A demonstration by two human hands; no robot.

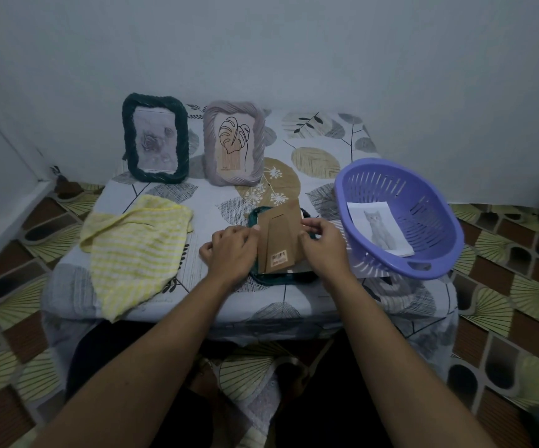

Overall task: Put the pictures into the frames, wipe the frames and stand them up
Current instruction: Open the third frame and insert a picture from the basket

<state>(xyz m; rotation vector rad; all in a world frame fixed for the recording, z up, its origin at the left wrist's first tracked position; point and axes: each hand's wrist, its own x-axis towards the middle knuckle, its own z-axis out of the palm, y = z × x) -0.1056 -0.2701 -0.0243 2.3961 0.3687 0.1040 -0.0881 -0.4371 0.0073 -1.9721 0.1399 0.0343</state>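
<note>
Head view: my left hand (229,250) and right hand (324,247) pinch the side edges of a backing board (279,240), long axis pointing away from me, over the face-down teal frame (278,279). Right of that frame, nearer my right hand, the cat picture (379,231) lies in a basket (436,227).

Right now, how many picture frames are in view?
3: a dark green frame standing back left, a lilac frame standing beside it, and a teal frame lying face down under the left hand and right hand.
</note>
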